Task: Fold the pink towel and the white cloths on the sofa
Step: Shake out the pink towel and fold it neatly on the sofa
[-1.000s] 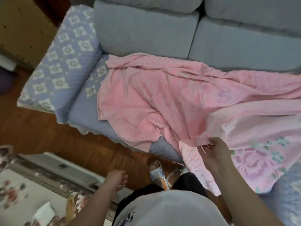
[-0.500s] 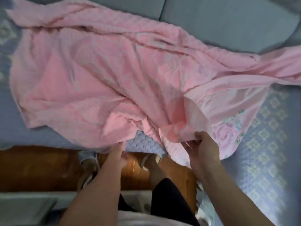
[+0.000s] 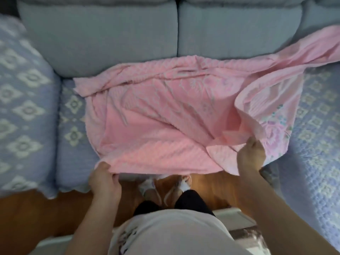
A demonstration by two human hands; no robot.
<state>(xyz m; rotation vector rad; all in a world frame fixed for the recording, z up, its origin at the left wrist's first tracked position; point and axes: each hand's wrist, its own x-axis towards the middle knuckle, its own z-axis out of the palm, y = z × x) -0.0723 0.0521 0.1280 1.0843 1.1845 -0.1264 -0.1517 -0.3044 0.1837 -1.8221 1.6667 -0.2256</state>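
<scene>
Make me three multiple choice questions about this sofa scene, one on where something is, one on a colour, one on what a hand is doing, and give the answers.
1. Where does the left hand hold the pink towel?
A. at its near edge, by the sofa front
B. at the back cushions
C. on the floor

2. What colour are the sofa back cushions?
A. red
B. pale grey-blue
C. yellow

3. What is the right hand doing?
A. hanging idle
B. pressing flat on the floor
C. gripping a raised fold of the towel

Answers: A, its fingers curl over the towel's front hem; B, both cushions look grey-blue; C, the fingers close on lifted cloth.
</scene>
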